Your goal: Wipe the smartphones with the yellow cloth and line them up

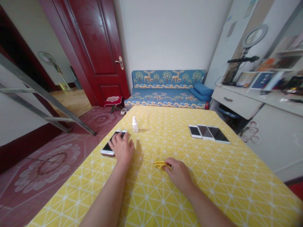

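My left hand (122, 147) is over a white-framed smartphone (108, 147) with a dark screen at the table's left edge. Its fingers are spread and slightly bent across the screen; whether they touch the glass is hard to tell. The phone looks thick, perhaps with another beneath it. In my right hand (179, 175), a small folded yellow cloth (160, 164) is pinched between thumb and fingers, just above the table. Just beyond my left hand stands a small white spray bottle (135, 125), upright.
Three smartphones (204, 132) lie side by side on the right of the yellow patterned table (163, 201). A blue sofa (165, 91) stands behind the table, and a white cabinet (272, 135) is to the right. A metal ladder (54, 97) leans on the left.
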`<move>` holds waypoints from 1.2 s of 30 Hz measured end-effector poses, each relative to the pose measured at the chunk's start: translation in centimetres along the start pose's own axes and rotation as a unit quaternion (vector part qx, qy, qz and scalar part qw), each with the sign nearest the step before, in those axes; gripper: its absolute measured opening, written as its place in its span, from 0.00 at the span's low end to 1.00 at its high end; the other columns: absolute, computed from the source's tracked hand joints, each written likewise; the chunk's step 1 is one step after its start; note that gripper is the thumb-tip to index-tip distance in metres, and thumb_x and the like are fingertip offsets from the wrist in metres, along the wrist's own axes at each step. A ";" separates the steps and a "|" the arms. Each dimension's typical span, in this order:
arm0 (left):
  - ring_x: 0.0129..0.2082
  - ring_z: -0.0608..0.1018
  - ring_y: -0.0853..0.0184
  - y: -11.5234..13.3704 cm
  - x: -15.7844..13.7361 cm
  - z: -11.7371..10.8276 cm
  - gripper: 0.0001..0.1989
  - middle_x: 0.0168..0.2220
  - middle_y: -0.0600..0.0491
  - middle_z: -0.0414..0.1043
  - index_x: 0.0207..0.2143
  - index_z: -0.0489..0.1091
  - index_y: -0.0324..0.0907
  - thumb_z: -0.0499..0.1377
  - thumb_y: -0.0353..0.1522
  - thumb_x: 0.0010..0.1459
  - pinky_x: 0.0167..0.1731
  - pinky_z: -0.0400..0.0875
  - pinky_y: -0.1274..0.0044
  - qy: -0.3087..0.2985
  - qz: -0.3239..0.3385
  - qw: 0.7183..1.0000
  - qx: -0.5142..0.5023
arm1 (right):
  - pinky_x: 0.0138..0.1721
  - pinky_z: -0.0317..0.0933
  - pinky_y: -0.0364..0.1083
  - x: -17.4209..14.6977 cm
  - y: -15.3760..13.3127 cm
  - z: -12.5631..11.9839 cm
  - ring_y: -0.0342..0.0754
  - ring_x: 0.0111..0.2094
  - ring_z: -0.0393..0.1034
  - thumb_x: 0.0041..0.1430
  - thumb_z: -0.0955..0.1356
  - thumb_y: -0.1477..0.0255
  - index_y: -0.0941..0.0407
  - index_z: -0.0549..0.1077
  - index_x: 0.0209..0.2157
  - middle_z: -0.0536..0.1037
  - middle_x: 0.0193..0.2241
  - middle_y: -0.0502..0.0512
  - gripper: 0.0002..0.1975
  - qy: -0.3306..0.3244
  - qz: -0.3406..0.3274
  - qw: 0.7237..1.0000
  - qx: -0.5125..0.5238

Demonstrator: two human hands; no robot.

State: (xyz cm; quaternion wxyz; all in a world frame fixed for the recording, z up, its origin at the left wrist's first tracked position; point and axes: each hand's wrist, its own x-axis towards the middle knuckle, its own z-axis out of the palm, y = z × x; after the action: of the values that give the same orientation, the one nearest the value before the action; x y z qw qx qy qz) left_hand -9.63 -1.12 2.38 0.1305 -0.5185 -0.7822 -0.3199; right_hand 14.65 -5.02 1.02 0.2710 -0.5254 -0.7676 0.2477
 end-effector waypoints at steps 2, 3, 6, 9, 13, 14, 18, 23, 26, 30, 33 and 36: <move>0.63 0.50 0.41 -1.3 0.6 -0.2 0.27 0.60 0.30 0.55 0.56 0.62 0.35 0.54 0.36 0.55 0.55 0.44 0.49 -0.008 -0.061 0.994 0.087 | 0.30 0.52 0.41 0.0 0.0 0.0 0.45 0.30 0.68 0.57 0.64 0.71 0.53 0.74 0.30 0.76 0.28 0.49 0.06 0.005 0.000 1.000 0.001; 0.63 0.49 0.40 -1.8 0.8 -0.2 0.29 0.59 0.28 0.55 0.57 0.60 0.33 0.54 0.37 0.55 0.55 0.44 0.48 -0.022 -0.086 0.990 0.111 | 0.30 0.52 0.41 0.0 0.0 0.1 0.45 0.30 0.68 0.56 0.64 0.71 0.53 0.74 0.29 0.76 0.28 0.49 0.06 0.006 0.000 1.000 0.001; 0.60 0.57 0.40 -2.9 1.4 -0.5 0.31 0.54 0.28 0.62 0.58 0.58 0.32 0.53 0.40 0.56 0.53 0.46 0.49 -0.063 -0.123 0.982 0.132 | 0.29 0.52 0.41 -0.1 -0.2 0.0 0.44 0.29 0.68 0.56 0.65 0.70 0.53 0.74 0.29 0.76 0.28 0.49 0.06 0.003 0.002 1.000 0.001; 0.55 0.64 0.41 -3.6 1.8 -0.8 0.33 0.51 0.29 0.65 0.59 0.56 0.32 0.53 0.42 0.55 0.52 0.49 0.50 -0.074 -0.144 0.978 0.134 | 0.29 0.52 0.41 -0.1 -0.2 0.0 0.44 0.29 0.68 0.56 0.65 0.71 0.52 0.74 0.29 0.76 0.27 0.48 0.06 0.007 0.002 1.000 0.001; 0.52 0.67 0.41 -3.9 2.2 -1.1 0.38 0.50 0.30 0.65 0.58 0.56 0.33 0.58 0.45 0.49 0.50 0.53 0.56 -0.064 -0.164 0.975 0.139 | 0.29 0.52 0.41 0.0 -0.1 0.0 0.44 0.29 0.68 0.56 0.65 0.70 0.53 0.74 0.29 0.77 0.28 0.49 0.06 0.007 0.002 1.000 0.003; 0.51 0.67 0.42 -3.9 2.3 -1.1 0.39 0.49 0.30 0.66 0.57 0.56 0.33 0.59 0.45 0.48 0.49 0.55 0.58 -0.062 -0.169 0.974 0.135 | 0.29 0.52 0.41 0.0 -0.1 0.0 0.44 0.29 0.68 0.56 0.65 0.70 0.53 0.75 0.29 0.77 0.28 0.49 0.06 0.006 0.004 1.000 0.003; 0.50 0.68 0.42 -3.5 2.3 -1.7 0.42 0.47 0.33 0.66 0.57 0.56 0.33 0.62 0.44 0.42 0.47 0.58 0.61 -0.053 -0.181 0.976 0.110 | 0.29 0.52 0.41 -0.1 -0.2 -0.1 0.45 0.30 0.68 0.56 0.65 0.71 0.52 0.75 0.30 0.77 0.28 0.48 0.06 0.006 0.013 1.000 0.006; 0.52 0.67 0.51 -2.0 2.5 -3.0 0.41 0.50 0.41 0.64 0.57 0.57 0.41 0.64 0.43 0.41 0.49 0.62 0.66 0.078 -0.153 0.985 -0.029 | 0.30 0.53 0.41 -0.1 -0.2 0.0 0.44 0.30 0.69 0.56 0.65 0.71 0.52 0.75 0.30 0.77 0.29 0.49 0.07 0.005 0.009 1.000 0.009; 0.48 0.71 0.58 -0.3 2.2 -3.0 0.38 0.48 0.46 0.66 0.54 0.58 0.42 0.66 0.44 0.42 0.46 0.66 0.70 0.099 -0.136 0.954 -0.249 | 0.30 0.53 0.41 0.1 0.0 0.2 0.44 0.30 0.68 0.56 0.65 0.70 0.52 0.75 0.29 0.77 0.28 0.49 0.07 0.010 0.001 1.000 0.021; 0.28 0.72 0.72 2.6 0.6 -2.1 0.25 0.31 0.55 0.69 0.41 0.66 0.39 0.67 0.42 0.43 0.27 0.68 0.81 -0.094 -0.207 0.746 -0.625 | 0.27 0.52 0.41 0.5 0.7 0.7 0.44 0.26 0.65 0.55 0.65 0.69 0.54 0.74 0.28 0.73 0.24 0.48 0.07 0.028 0.022 0.993 0.117; 0.22 0.70 0.77 4.3 -1.1 -1.2 0.15 0.27 0.56 0.69 0.38 0.69 0.37 0.64 0.35 0.50 0.19 0.63 0.86 -0.252 -0.312 0.534 -0.744 | 0.23 0.50 0.41 0.9 1.3 0.6 0.42 0.22 0.59 0.55 0.66 0.64 0.55 0.66 0.23 0.65 0.19 0.45 0.11 0.093 0.073 0.960 0.253; 0.25 0.75 0.74 5.2 -2.5 -0.4 0.09 0.29 0.53 0.74 0.38 0.69 0.37 0.61 0.27 0.52 0.24 0.70 0.84 -0.290 -0.374 0.471 -0.744 | 0.20 0.48 0.40 1.3 1.7 0.2 0.41 0.20 0.55 0.53 0.68 0.61 0.54 0.61 0.22 0.60 0.18 0.44 0.15 0.157 0.126 0.913 0.353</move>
State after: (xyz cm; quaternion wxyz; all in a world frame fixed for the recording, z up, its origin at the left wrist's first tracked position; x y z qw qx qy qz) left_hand -3.94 -1.80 3.26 -0.6710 -0.1413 -0.3625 -0.6312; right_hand 15.29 -3.30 -0.13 0.5226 -0.5202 -0.5046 0.4491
